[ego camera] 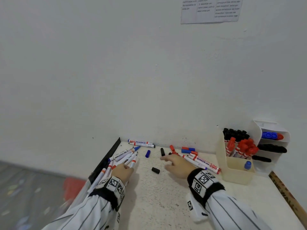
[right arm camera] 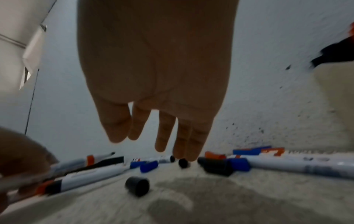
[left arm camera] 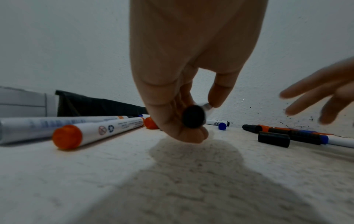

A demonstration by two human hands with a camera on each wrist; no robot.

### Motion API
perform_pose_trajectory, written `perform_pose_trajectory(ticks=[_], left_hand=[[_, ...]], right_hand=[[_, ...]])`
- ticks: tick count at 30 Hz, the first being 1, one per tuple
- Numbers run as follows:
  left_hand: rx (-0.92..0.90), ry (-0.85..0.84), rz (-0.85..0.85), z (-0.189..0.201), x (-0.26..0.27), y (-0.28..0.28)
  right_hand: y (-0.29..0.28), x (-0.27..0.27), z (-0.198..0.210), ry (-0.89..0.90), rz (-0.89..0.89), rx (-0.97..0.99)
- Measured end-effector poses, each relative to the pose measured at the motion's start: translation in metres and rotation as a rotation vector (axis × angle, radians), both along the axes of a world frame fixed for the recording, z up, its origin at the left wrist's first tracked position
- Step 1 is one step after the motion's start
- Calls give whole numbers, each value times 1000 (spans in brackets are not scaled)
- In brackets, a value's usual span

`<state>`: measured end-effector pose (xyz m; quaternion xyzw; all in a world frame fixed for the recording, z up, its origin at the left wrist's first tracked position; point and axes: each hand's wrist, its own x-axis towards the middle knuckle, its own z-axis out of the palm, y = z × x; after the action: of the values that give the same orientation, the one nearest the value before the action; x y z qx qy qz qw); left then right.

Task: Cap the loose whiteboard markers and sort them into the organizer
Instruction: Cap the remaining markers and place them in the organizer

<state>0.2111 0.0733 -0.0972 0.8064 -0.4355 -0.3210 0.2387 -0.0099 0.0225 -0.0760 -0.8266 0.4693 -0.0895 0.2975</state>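
Gripping a black-ended marker (left arm camera: 193, 116) in the left hand (ego camera: 122, 171) at nine o'clock, the open right hand (ego camera: 178, 165) should take the black cap (ego camera: 155, 170) lying between the hands on the tabletop (ego camera: 166, 196), matching colour.

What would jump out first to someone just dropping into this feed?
The scatter of loose markers and caps across the white table, with a black cap lying between the hands. The left hand pinches a black-ended marker; the right hand hovers open. The organizer, far right, is packed with red and black markers.
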Motion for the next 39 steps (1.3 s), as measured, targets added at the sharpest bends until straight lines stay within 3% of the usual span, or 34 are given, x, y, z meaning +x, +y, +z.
perform_pose_trajectory(ticks=[5, 14, 24, 31, 36, 39], left_hand=[[-14, 61, -5, -4, 6, 6], [-31, 15, -156, -7, 1, 5], [-127, 124, -281, -10, -15, 4], [-255, 130, -362, -9, -28, 6], [-265, 252, -403, 0, -36, 9], [-322, 149, -427, 4, -45, 9]], right_hand=[[1, 37, -25, 254, 69, 101], [-6, 45, -27, 273, -50, 57], [-1, 25, -11, -276, -261, -65], [1, 17, -10, -340, -219, 2], [3, 13, -7, -315, -303, 89], [6, 13, -6, -305, -363, 102]])
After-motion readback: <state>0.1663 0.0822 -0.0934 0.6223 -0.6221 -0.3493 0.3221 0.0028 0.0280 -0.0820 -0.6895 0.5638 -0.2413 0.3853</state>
